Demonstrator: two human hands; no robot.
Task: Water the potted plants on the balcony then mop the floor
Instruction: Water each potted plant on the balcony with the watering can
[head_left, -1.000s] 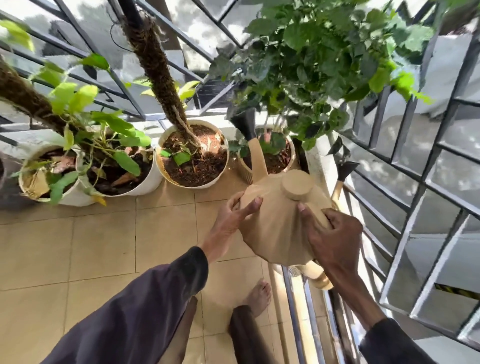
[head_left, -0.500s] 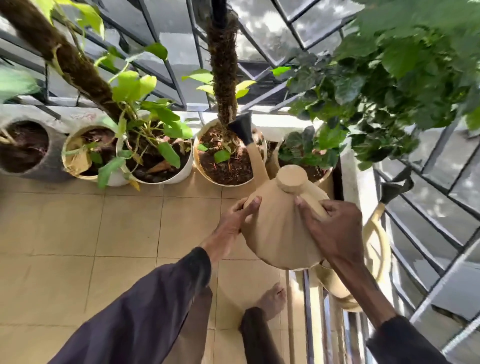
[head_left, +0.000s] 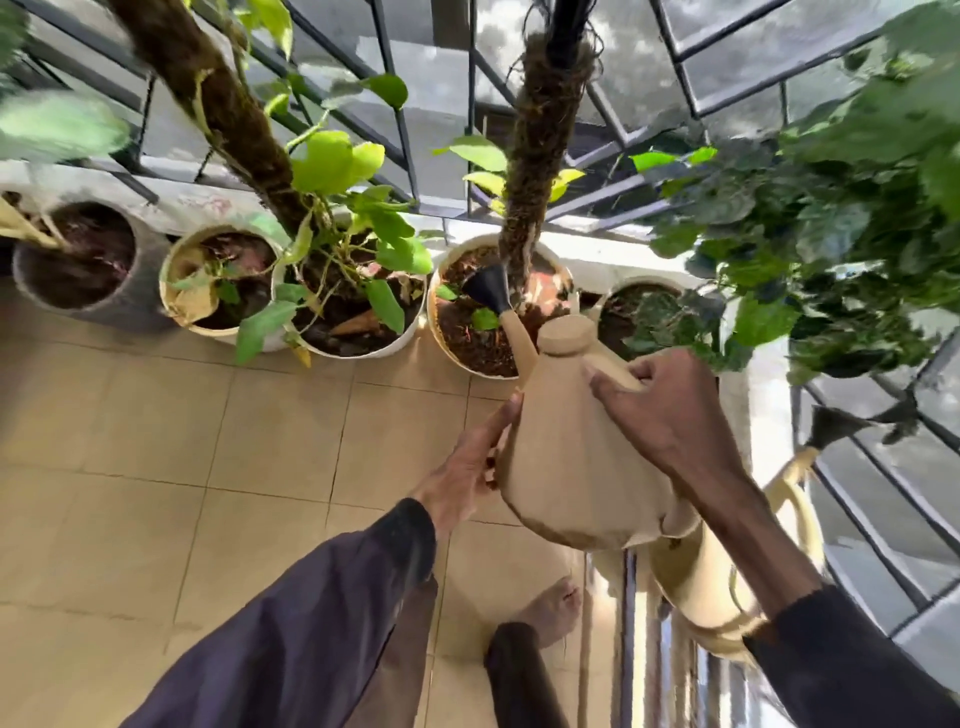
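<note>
I hold a beige watering can (head_left: 566, 457) over the tiled floor. My right hand (head_left: 670, 415) grips its handle at the top. My left hand (head_left: 467, 467) lies flat against its left side, fingers stretched out. The can's black spout head (head_left: 488, 288) is tipped over the soil of a white pot with a coir pole (head_left: 467, 332). To the left stand a white pot with a leafy vine (head_left: 358, 312), a smaller cream pot (head_left: 208, 280) and a grey pot (head_left: 78, 260). A cream pot with dark leaves (head_left: 644, 312) sits to the right, partly hidden by foliage.
A dark metal grille (head_left: 701, 93) closes the balcony behind and to the right of the pots. A second beige watering can (head_left: 727, 587) rests low at the right by the rail. My bare foot (head_left: 550, 608) stands on the beige floor tiles (head_left: 156, 467). A big bush (head_left: 841, 208) overhangs the right.
The watering can's spout has swung left, from the dark-leaved pot to over the coir-pole pot. My view has shifted left, bringing the grey pot into sight.
</note>
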